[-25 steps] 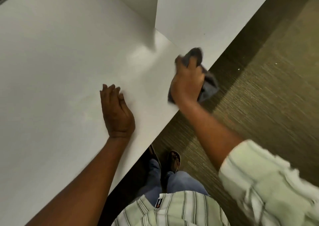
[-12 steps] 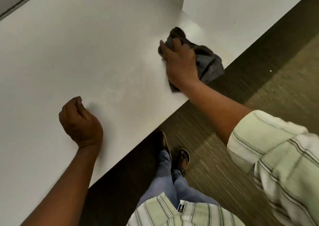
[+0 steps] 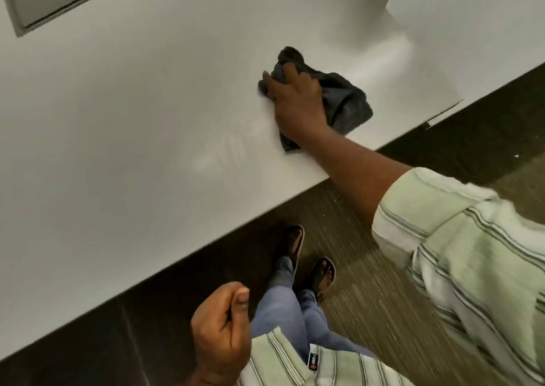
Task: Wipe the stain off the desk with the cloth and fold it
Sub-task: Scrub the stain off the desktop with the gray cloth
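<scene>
A crumpled dark grey cloth (image 3: 348, 105) lies bunched on the white desk (image 3: 124, 126) near its front edge. My right hand (image 3: 298, 105) presses down on the cloth and grips it, fingers spread over its left part. A faint pale smear (image 3: 218, 155) shows on the desk surface to the left of the cloth. My left hand (image 3: 221, 332) hangs off the desk, in front of my body at the bottom of the view, loosely curled with nothing in it.
A grey cable flap (image 3: 59, 2) is set into the desk at the far left. A white divider panel (image 3: 472, 31) stands upright at the right. Dark carpet (image 3: 442, 149) lies beyond the desk edge, with my feet in sandals (image 3: 306, 264) below.
My left hand has left the desk top and dropped down by my body. My right hand has slid the cloth leftward along the desk, away from the divider panel.
</scene>
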### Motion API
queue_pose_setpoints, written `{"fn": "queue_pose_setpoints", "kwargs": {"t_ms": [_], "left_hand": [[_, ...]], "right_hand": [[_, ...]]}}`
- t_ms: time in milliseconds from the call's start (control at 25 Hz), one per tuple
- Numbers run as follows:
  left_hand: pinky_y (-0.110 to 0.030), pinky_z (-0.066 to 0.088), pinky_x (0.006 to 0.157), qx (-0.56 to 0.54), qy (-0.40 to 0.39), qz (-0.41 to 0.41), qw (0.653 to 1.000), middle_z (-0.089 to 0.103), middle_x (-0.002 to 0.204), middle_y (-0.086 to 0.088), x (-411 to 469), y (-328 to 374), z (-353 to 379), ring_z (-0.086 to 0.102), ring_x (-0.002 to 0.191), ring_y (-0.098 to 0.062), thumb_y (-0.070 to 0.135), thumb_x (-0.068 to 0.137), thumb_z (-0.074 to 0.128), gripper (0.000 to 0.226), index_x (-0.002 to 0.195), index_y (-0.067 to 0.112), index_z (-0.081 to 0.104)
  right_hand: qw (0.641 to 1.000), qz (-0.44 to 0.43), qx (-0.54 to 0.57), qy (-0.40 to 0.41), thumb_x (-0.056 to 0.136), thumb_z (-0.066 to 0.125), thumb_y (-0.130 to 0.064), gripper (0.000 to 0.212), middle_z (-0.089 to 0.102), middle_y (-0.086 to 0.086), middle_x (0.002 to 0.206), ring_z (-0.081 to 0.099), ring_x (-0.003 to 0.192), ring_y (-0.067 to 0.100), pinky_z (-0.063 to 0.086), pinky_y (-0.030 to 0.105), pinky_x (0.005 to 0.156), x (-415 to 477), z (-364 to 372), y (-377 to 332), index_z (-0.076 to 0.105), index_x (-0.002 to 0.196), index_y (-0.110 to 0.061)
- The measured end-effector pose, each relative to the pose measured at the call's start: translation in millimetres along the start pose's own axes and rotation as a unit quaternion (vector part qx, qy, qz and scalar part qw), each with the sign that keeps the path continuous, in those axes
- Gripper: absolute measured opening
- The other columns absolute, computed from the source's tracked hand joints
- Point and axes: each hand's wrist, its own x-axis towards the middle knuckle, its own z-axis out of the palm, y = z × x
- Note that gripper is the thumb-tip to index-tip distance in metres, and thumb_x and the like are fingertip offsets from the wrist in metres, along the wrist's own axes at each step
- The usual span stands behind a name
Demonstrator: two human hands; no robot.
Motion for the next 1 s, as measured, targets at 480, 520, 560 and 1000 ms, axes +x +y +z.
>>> {"fn": "queue_pose_setpoints", "kwargs": {"t_ms": [480, 520, 560, 1000], "left_hand": [[-0.014, 0.045, 0.051, -0.033, -0.022, -0.107, 0.993, 0.054, 0.062, 0.013, -21, -21, -8, 0.053, 0.057, 0.001, 0.050, 0.094, 0.037, 0.048, 0.081, 0.014, 0.065], [-0.018, 0.047, 0.050, -0.034, -0.033, -0.105, 0.993, 0.053, 0.061, 0.013, -22, -20, -4, 0.052, 0.056, 0.001, 0.050, 0.094, 0.037, 0.048, 0.081, 0.013, 0.066], [-0.017, 0.047, 0.050, -0.039, -0.053, -0.101, 0.993, 0.052, 0.061, 0.014, -23, -18, 1, 0.051, 0.056, 0.003, 0.050, 0.094, 0.037, 0.050, 0.082, 0.011, 0.066], [-0.006, 0.043, 0.060, -0.048, -0.168, -0.049, 0.983, 0.054, 0.068, 0.014, -7, -2, 15, 0.051, 0.063, 0.009, 0.046, 0.096, 0.036, 0.052, 0.078, 0.008, 0.068]], "right_hand": [[0.996, 0.000, 0.057, 0.065, 0.091, 0.050, -0.008, 0.036, 0.060, 0.013, 0.121, 0.060, 0.097, 0.035, 0.047, 0.036, 0.086, 4, 7, -30, 0.065, 0.123, -0.015], [0.993, -0.056, 0.080, 0.063, 0.090, 0.053, -0.006, 0.033, 0.063, 0.014, 0.114, 0.061, 0.093, 0.035, 0.049, 0.038, 0.084, -7, 14, -53, 0.068, 0.118, -0.013], [0.987, -0.120, 0.095, 0.043, 0.089, 0.056, -0.006, 0.032, 0.064, 0.014, 0.112, 0.061, 0.089, 0.035, 0.050, 0.039, 0.080, -28, 22, -67, 0.068, 0.118, -0.013], [0.995, -0.086, 0.040, 0.035, 0.097, 0.047, -0.016, 0.039, 0.056, 0.014, 0.128, 0.058, 0.099, 0.036, 0.046, 0.040, 0.087, -24, 4, -22, 0.056, 0.135, -0.019]]}}
